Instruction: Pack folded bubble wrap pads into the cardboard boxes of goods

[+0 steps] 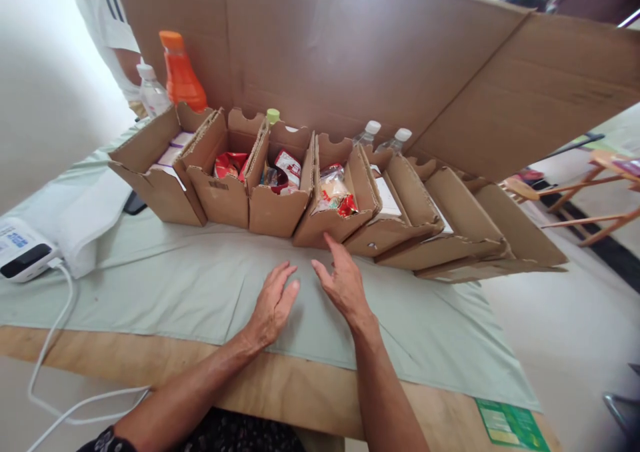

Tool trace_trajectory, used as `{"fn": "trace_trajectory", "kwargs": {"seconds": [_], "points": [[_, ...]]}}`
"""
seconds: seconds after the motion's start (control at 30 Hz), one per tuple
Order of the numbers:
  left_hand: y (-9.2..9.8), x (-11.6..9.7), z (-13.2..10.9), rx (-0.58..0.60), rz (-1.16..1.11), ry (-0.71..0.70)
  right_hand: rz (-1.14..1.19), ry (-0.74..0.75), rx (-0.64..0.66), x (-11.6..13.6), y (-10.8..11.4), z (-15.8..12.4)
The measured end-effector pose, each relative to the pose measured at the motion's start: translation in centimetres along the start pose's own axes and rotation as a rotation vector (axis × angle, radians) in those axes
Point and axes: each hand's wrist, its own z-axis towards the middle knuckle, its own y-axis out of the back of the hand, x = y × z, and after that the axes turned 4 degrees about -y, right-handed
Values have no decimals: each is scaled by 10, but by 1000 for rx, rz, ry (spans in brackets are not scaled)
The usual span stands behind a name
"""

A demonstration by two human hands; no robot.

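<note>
My left hand (273, 305) lies flat on the pale green cloth (200, 285), fingers stretched out, holding nothing. My right hand (343, 282) hovers just beside it, fingers apart and pointing toward the row of cardboard bins (280, 212). Its fingertips are a short way from the front wall of the bin with a clear snack bag (334, 192). Other bins hold a red packet (229, 165) and a red and white packet (286, 169). The bins further right look flattened or hold white cards.
A tall cardboard sheet (350, 59) stands behind the bins. An orange bottle (181, 72) and clear water bottles (151, 92) stand at the back. A white device (23, 252) with a cable lies left. A person in white stands at back left. Wooden chair frames (590, 192) are right.
</note>
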Motion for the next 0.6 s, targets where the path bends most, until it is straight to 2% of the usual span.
{"fn": "trace_trajectory", "kwargs": {"seconds": [0.13,0.23,0.3,0.4,0.47,0.53,0.6], "points": [[-1,2,2,10,-26,14,-4,7,-34,15,9,7],[-1,1,6,-2,-77,19,18,78,-79,53,14,19],[0,-1,8,-31,-128,21,-27,104,-71,84,13,37],[7,-5,7,-119,-197,52,-292,42,-9,121,6,71],[16,-8,2,-192,-233,79,-470,-24,24,134,2,88],[27,-10,-8,-268,-263,99,-544,-37,31,139,-1,91],[41,-10,-20,-349,-285,116,-533,-1,24,137,-1,77]]}}
